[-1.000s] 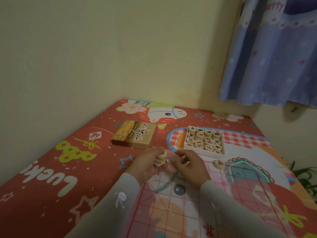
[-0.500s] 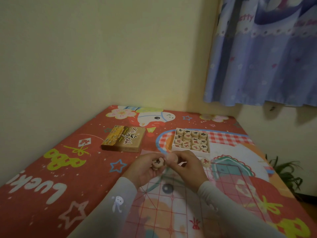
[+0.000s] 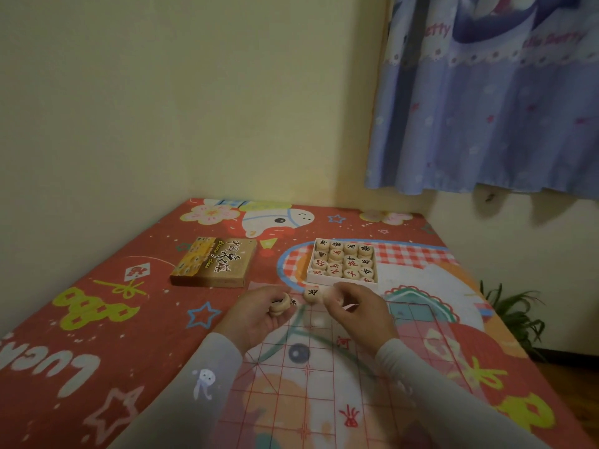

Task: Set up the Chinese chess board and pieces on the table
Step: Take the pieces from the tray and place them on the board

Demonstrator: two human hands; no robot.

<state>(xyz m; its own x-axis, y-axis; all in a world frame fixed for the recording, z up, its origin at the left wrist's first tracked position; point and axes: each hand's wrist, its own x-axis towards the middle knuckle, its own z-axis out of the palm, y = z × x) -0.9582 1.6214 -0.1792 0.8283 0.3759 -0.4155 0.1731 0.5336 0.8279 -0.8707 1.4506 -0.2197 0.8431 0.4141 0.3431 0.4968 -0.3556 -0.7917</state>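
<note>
Patterned red cloth; left hand gripping stacked round wooden pieces, right hand another.

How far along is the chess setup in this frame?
Early. Done: the board lies spread on the table, the lid is set aside, and the tray is open. In hand: the left hand holds a small stack of pieces; the right hand pinches a piece at the board's far edge. Left: the tray looks almost full, so nearly every piece remains to be placed.
</note>
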